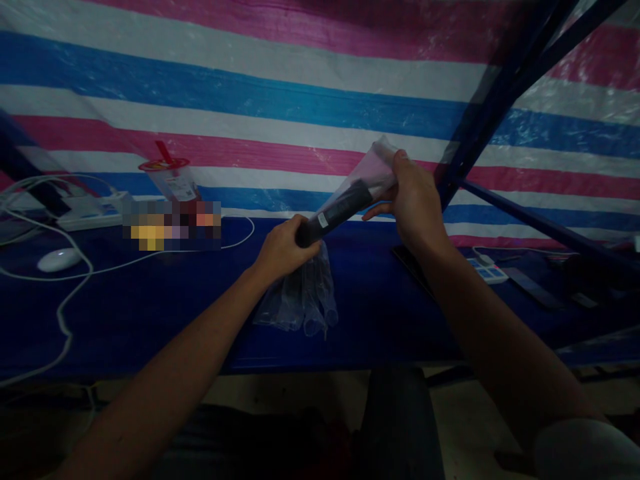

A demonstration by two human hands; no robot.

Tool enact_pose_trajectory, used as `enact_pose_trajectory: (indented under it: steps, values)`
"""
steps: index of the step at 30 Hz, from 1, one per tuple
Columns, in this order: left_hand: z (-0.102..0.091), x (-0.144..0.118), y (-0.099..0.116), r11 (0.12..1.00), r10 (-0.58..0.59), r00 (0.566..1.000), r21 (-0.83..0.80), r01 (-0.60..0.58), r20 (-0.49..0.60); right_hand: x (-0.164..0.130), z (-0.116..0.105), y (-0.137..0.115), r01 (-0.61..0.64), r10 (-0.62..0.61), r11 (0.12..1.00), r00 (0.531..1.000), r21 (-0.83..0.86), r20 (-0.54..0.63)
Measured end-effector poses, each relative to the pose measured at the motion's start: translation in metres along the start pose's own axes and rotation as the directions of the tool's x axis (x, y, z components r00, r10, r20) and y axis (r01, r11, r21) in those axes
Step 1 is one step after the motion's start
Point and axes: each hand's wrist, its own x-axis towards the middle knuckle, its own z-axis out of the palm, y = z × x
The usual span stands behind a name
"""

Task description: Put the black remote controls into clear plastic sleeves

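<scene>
A dark cylinder [340,210] with a small white label lies tilted inside a clear plastic bag [373,167], above the blue tabletop. My left hand [287,248] is closed around its lower left end. Up at the bag's other end, my right hand [417,200] pinches the plastic between thumb and fingers, with other fingers stretched out below. What kind of object the cylinder is, I cannot make out. Beneath my left hand, several clear plastic sleeves [305,300] lie on the table; whether they hold anything does not show.
At the left are a cup with a red straw [173,180], a white mouse [59,259], a power strip [93,212] and loose white cables [65,320]. Another power strip [487,270] sits at the right, near blue frame bars [500,113]. Striped sheeting [280,100] hangs behind the table [175,313].
</scene>
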Motion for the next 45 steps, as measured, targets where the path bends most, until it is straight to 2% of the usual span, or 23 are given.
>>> enact_pose_trajectory:
  steps: [7, 11, 14, 16, 19, 23, 25, 27, 30, 33, 37, 45]
  values:
    - [0.001, 0.000, -0.001, 1.000, 0.020, 1.000, -0.022, -0.021, -0.020, 0.002, -0.010, 0.010, -0.029, 0.036, 0.996, 0.996, 0.090, -0.080]
    - [0.002, 0.000, -0.003, 0.999, 0.049, 0.999, -0.019, -0.049, -0.013, -0.001, -0.022, 0.029, -0.039, 0.050, 0.985, 0.997, 0.166, -0.062]
    - [0.002, -0.001, -0.004, 0.996, 0.070, 0.997, 0.062, -0.069, -0.016, -0.013, -0.026, 0.048, -0.109, 0.127, 0.950, 0.991, 0.292, -0.045]
    - [0.002, -0.001, -0.003, 0.988, 0.106, 0.994, 0.119, -0.102, -0.020, -0.026, -0.023, 0.061, -0.236, 0.241, 0.904, 0.970, 0.356, 0.032]
    - [0.003, -0.003, 0.003, 0.972, 0.179, 0.984, 0.151, -0.178, 0.012, -0.046, -0.012, 0.078, -0.439, 0.400, 0.805, 0.899, 0.399, 0.181]
    - [0.008, -0.004, 0.014, 0.969, 0.245, 0.969, 0.027, -0.245, 0.034, -0.056, -0.002, 0.089, -0.521, 0.531, 0.690, 0.836, 0.502, 0.138]
    - [0.012, -0.003, 0.016, 0.974, 0.195, 0.981, -0.114, -0.195, -0.010, -0.052, -0.005, 0.090, -0.536, 0.578, 0.644, 0.808, 0.545, 0.112]
    - [0.015, -0.001, 0.016, 0.952, 0.060, 0.998, -0.298, -0.065, -0.024, -0.047, -0.011, 0.089, -0.543, 0.609, 0.617, 0.788, 0.569, 0.092]
    - [0.018, 0.001, 0.015, 0.824, -0.145, 0.981, -0.533, 0.191, 0.128, -0.039, -0.020, 0.091, -0.544, 0.632, 0.603, 0.772, 0.583, 0.068]
    - [0.017, 0.001, 0.018, 0.728, -0.191, 0.932, -0.593, 0.344, 0.306, -0.036, -0.024, 0.095, -0.561, 0.641, 0.596, 0.763, 0.575, 0.080]
    - [0.015, -0.001, 0.026, 0.709, -0.199, 0.909, -0.587, 0.391, 0.366, -0.035, -0.025, 0.100, -0.580, 0.664, 0.594, 0.745, 0.558, 0.067]
    - [0.016, 0.000, 0.023, 0.684, -0.177, 0.920, -0.629, 0.370, 0.350, -0.027, -0.031, 0.100, -0.561, 0.689, 0.614, 0.724, 0.556, -0.031]
